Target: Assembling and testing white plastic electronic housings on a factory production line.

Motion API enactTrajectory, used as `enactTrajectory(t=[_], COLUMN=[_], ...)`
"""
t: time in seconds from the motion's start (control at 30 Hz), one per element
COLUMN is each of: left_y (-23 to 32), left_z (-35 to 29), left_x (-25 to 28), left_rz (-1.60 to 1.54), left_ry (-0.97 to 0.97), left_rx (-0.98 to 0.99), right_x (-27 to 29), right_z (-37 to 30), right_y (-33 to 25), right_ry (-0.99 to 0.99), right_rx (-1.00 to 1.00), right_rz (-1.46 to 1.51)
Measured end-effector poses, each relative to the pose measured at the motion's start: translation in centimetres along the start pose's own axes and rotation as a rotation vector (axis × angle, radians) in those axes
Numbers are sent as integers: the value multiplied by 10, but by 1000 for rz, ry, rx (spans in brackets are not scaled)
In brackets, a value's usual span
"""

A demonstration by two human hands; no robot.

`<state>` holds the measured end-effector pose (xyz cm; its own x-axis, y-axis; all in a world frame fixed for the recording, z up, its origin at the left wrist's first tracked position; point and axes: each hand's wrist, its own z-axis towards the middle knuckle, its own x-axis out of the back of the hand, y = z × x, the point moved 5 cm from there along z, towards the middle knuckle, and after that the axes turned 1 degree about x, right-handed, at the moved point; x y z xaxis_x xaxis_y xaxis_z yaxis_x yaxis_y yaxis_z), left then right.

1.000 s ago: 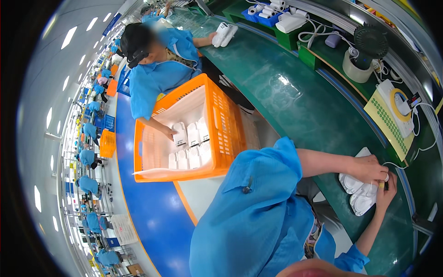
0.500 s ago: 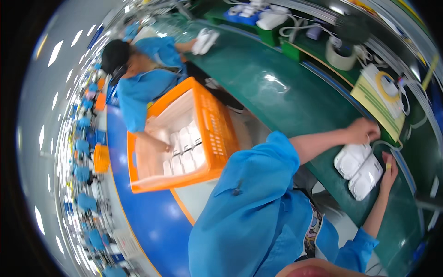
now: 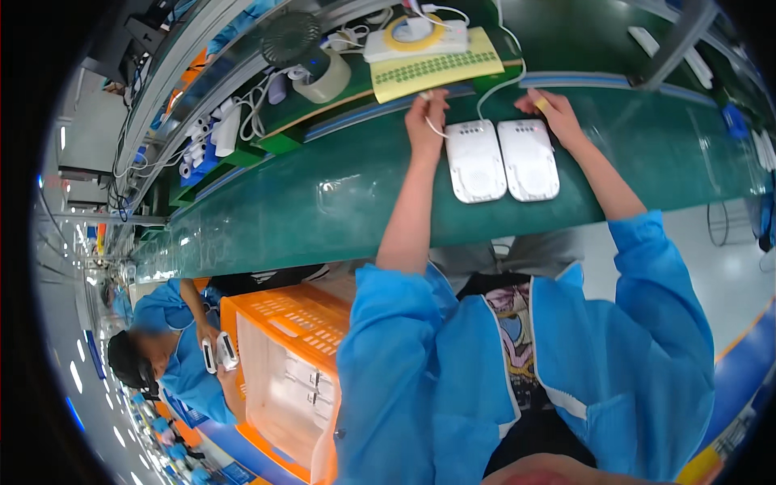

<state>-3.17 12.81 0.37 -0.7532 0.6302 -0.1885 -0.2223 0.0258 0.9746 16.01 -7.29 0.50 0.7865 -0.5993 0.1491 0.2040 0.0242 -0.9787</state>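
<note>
Head view: left hand (image 3: pixel 425 120) pinches white cable (image 3: pixel 437 131); right hand (image 3: pixel 554 115) curled near white device (image 3: pixel 530 166), cannot tell if gripping.

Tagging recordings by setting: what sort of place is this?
Probably an electronics assembly or testing workshop: two white plastic devices lie on a long green workbench, cables and a power strip sit behind, and a co-worker nearby wears a blue smock too.
</note>
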Motion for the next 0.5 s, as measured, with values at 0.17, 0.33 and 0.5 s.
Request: enactTrajectory(t=[0.17, 0.33, 0.5], left_y=[11, 15, 15], left_z=[-5, -10, -7], left_x=[9, 9, 10], left_rz=[-3, -34, -56], left_ry=[17, 12, 11], left_rx=[-61, -42, -57], right_x=[-1, -1, 3], right_z=[4, 1, 6], right_y=[-7, -10, -6], right_ry=[26, 72, 116], right_rx=[37, 55, 41], right_rz=[58, 88, 157])
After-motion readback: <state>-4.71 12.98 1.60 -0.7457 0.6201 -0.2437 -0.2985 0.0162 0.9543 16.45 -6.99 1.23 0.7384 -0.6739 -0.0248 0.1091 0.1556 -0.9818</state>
